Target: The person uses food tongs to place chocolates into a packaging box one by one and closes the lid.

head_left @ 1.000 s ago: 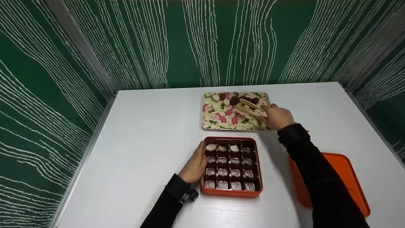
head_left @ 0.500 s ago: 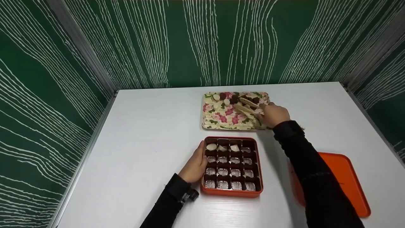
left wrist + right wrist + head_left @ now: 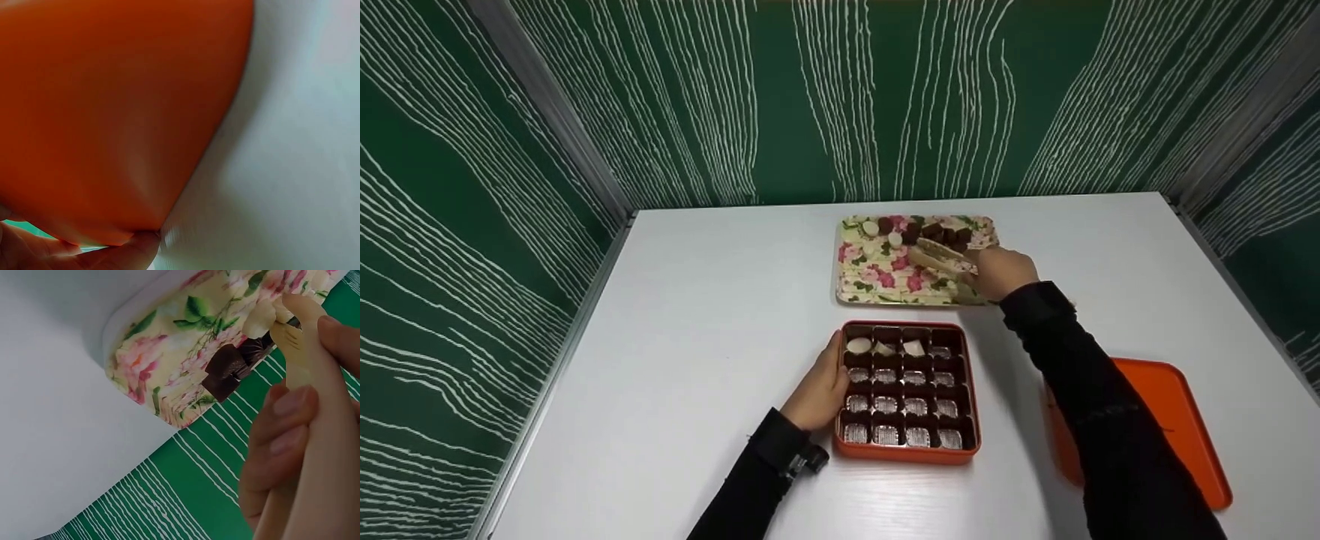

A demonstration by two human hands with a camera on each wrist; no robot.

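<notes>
My left hand [image 3: 819,390] grips the left side of an orange box [image 3: 907,453], its fingers along the wall and the thumb at the rim. In the left wrist view, fingertips touch the lower end of the orange wall. A dark divided insert [image 3: 901,391] fills the box, with pale chocolates [image 3: 913,348] in its far row. My right hand [image 3: 1003,273] holds pale tongs [image 3: 936,256] over a floral tray [image 3: 877,295]. In the right wrist view, a cream chocolate [image 3: 260,320] lies at the tong tips; whether they grip it I cannot tell.
Dark chocolates [image 3: 225,371] lie along the tray's far side, with white ones [image 3: 871,228] at its far left. An orange lid [image 3: 1170,409] rests on the white table [image 3: 720,300], partly under the right sleeve. Green striped panels [image 3: 825,105] enclose the table's back and sides.
My right hand has shifted slightly left over the tray, and the tong arms have drawn closer together. My left hand and the box stay in place.
</notes>
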